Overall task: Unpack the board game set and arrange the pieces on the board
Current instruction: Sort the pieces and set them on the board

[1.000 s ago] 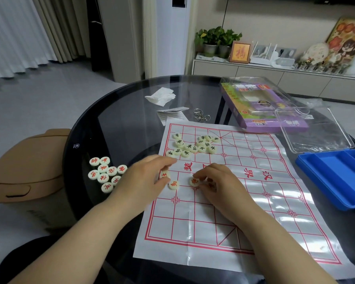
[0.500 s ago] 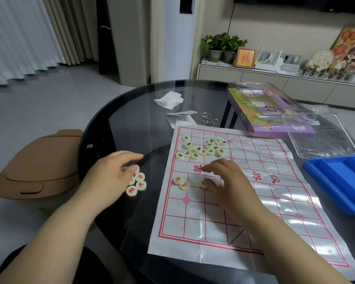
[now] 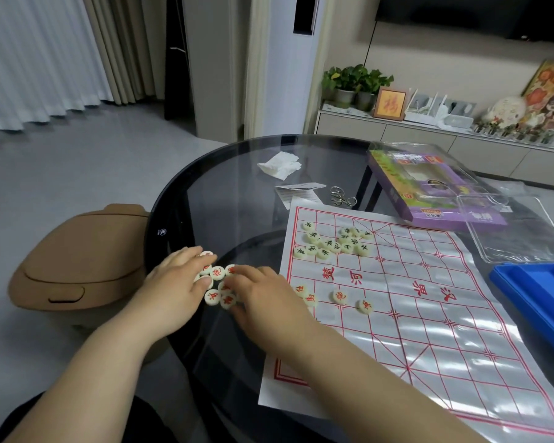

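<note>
- Unpacking looks done: the paper xiangqi board (image 3: 413, 314) lies flat at lower right of the frame on the glass counter (image 3: 237, 193).
- Arranging seems barely begun: four red-marked pieces (image 3: 333, 297) sit mid-board, while the green-marked pieces (image 3: 336, 243) huddle unsorted near its upper left corner.
- The red pile (image 3: 219, 284) rests off the board at centre left; the left hand (image 3: 176, 282) and right hand (image 3: 263, 292) both lie over it, fingers loosely curled; whether either grips a piece cannot be told.
- The blue tray (image 3: 538, 302) and clear lid (image 3: 518, 231) at right appear empty.
</note>
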`<state>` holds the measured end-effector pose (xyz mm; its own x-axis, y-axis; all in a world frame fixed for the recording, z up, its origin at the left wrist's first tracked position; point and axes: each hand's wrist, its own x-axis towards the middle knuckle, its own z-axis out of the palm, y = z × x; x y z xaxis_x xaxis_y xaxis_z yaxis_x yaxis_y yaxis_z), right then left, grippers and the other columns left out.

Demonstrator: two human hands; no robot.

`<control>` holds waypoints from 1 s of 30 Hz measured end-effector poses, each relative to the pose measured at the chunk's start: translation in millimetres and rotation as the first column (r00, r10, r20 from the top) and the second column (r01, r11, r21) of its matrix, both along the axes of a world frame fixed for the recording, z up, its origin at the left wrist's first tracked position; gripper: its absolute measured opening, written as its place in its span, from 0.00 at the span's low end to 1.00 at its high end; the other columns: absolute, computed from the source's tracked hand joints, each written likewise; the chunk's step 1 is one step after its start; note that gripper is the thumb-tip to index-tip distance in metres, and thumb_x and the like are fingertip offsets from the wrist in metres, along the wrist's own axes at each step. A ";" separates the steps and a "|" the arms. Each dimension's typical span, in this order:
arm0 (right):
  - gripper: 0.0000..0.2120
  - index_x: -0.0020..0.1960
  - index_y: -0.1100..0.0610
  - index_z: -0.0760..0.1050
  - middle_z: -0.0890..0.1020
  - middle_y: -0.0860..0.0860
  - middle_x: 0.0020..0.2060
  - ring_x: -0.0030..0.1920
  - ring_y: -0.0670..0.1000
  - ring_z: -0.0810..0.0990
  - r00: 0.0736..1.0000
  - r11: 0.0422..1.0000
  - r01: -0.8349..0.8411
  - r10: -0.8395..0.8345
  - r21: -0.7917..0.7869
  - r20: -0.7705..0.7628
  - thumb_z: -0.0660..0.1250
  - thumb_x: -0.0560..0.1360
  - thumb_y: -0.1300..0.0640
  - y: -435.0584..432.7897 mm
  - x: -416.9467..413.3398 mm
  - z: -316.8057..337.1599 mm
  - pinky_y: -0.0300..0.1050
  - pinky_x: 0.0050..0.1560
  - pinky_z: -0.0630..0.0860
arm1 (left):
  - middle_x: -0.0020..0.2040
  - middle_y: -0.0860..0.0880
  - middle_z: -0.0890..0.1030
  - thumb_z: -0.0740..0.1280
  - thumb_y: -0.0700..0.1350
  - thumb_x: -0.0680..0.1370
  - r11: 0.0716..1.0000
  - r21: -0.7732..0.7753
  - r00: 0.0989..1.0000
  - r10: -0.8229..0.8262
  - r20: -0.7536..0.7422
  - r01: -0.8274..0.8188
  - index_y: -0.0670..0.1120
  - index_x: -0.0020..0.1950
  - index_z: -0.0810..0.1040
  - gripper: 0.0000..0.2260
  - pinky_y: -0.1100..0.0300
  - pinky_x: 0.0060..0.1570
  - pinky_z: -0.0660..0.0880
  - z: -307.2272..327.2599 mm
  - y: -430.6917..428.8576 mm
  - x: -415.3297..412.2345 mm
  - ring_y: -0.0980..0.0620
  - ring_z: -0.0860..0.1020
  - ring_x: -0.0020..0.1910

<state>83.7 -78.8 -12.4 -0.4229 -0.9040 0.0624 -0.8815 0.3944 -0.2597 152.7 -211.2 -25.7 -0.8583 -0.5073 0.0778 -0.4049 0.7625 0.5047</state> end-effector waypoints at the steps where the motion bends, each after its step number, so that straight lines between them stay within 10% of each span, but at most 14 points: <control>1: 0.20 0.69 0.58 0.64 0.64 0.52 0.71 0.66 0.57 0.65 1.000 1.000 0.000 0.000 0.001 -0.004 0.57 0.78 0.59 -1.2 -1.8 -0.9 0.49 0.65 0.62 | 0.73 0.52 0.60 0.58 0.45 0.79 1.000 -0.010 1.000 -0.003 -0.006 0.002 0.51 0.70 0.64 0.19 0.58 0.71 0.52 0.2 -0.6 0.6 0.52 0.54 0.73; 30: 0.14 0.61 0.62 0.70 0.72 0.56 0.59 0.56 0.56 0.69 0.996 1.000 0.009 -0.009 -0.008 -0.086 0.57 0.77 0.66 -12.9 -4.5 -0.7 0.46 0.48 0.67 | 0.55 0.55 0.73 0.68 0.46 0.73 0.999 0.033 0.988 0.032 -0.152 -0.027 0.48 0.62 0.74 0.17 0.62 0.55 0.63 1.0 -10.1 11.1 0.52 0.69 0.60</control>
<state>79.2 -91.6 -13.1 -0.4237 -0.8996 0.1055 -0.8972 0.4007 -0.1858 163.8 -221.3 -24.7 -0.8223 -0.5362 0.1907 -0.3430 0.7344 0.5857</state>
